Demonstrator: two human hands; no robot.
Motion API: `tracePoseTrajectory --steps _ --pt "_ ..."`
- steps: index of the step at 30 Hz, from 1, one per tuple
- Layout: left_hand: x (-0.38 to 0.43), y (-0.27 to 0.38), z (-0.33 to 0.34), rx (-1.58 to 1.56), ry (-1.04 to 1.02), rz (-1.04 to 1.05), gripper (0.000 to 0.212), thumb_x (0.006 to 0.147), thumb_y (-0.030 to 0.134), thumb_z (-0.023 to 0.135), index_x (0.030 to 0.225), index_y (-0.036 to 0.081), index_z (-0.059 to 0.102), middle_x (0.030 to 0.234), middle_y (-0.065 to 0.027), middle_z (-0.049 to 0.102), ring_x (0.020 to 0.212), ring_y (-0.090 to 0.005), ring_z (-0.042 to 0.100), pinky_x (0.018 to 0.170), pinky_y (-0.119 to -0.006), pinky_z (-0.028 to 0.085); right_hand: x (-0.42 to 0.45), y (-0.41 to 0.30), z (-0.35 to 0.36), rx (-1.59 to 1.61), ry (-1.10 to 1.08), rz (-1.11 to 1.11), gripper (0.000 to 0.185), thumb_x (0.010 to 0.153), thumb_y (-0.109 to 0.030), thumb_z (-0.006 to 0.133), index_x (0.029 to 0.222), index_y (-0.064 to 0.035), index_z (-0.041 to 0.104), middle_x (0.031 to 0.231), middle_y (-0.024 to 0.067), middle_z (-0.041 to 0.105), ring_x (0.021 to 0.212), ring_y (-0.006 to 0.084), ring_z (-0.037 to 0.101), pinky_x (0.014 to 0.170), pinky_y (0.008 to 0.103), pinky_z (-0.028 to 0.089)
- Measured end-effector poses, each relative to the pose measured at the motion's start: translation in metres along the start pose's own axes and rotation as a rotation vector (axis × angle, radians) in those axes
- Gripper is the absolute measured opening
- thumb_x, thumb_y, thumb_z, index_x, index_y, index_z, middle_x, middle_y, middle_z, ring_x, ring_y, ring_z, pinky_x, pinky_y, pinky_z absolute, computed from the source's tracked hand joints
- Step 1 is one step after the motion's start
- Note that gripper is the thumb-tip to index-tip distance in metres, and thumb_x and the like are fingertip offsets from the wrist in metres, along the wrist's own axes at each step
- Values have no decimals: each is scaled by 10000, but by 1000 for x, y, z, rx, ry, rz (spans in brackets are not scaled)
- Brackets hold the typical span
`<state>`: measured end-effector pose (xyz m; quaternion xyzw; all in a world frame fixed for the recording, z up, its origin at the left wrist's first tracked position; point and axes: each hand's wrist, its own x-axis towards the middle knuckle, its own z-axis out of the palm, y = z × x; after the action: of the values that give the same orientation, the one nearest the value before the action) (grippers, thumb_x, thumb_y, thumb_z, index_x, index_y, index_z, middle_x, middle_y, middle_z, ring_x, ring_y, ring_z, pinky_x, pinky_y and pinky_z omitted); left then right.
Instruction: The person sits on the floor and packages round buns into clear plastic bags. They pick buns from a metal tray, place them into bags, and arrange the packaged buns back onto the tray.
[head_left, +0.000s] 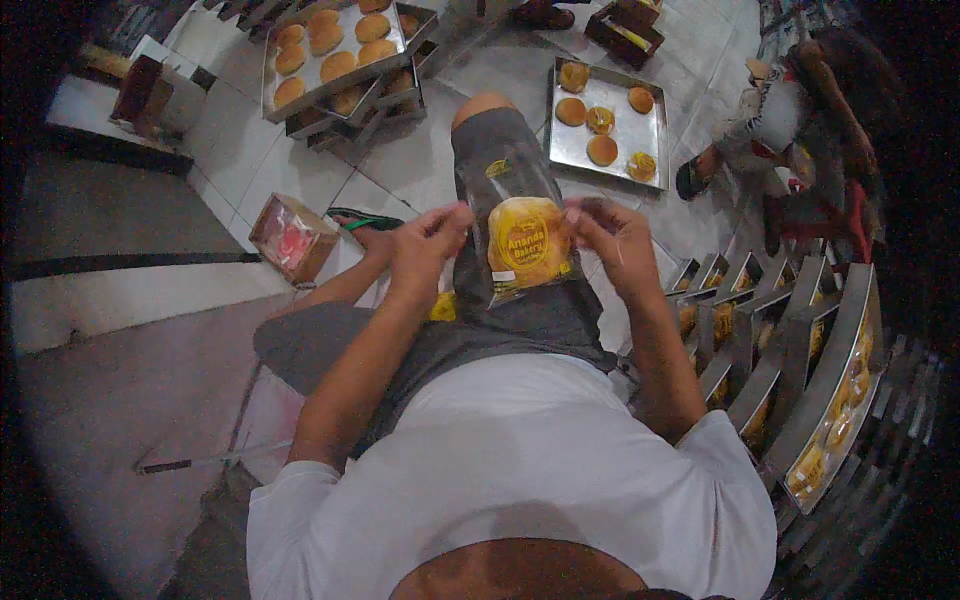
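A round golden bun lies inside a clear plastic bag (529, 244) with a yellow printed label that bears writing. The bag rests over my dark-clad leg, and its see-through upper part stretches away from me past the bun. At its left edge, the fingertips of my left hand (431, 236) are pinched together on the film. My right hand (615, 236) grips the opposite edge beside the bun, thumb and forefinger closed. Below my left hand, a small yellow piece (443, 307) shows by my thigh.
Stacked metal trays with buns (330, 52) stand ahead left. Another metal tray (607, 169) holds loose and bagged buns ahead right. Stacked trays of bagged buns (832, 390) line my right side. A small box (292, 240) sits near my sandalled foot (367, 229). Another person (840, 120) is at right.
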<state>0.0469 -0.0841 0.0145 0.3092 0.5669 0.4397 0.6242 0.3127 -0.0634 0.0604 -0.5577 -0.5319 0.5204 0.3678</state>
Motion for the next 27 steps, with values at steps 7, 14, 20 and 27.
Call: tracePoseTrajectory --steps 7,14,20,27 --pt "-5 35 19 -14 -24 5 362 923 195 719 1204 -24 658 1071 -99 700 941 -184 682 850 -321 556 39 -12 3 -62 -255 -63 370 888 -326 758 965 36 756 840 93 737 775 145 676 727 295 536" --pt "-27 44 18 -40 29 32 258 969 187 682 1065 -52 660 928 -104 717 801 -127 681 702 -239 566 20 -17 17 226 -301 91 253 909 -222 724 957 26 733 883 47 728 820 95 656 767 250 510" --pt "-38 42 17 20 57 152 222 982 204 638 1043 -8 660 1023 -99 693 938 -175 677 838 -354 601 6 -19 30 209 -152 62 265 896 -264 760 913 0 757 792 27 703 685 76 606 611 239 480" --pt "-36 42 23 21 143 244 175 999 186 612 961 17 641 935 -35 660 860 -130 646 820 -344 599 4 -25 30 212 -49 108 239 877 -246 768 883 -9 740 761 25 671 673 102 593 617 283 478"
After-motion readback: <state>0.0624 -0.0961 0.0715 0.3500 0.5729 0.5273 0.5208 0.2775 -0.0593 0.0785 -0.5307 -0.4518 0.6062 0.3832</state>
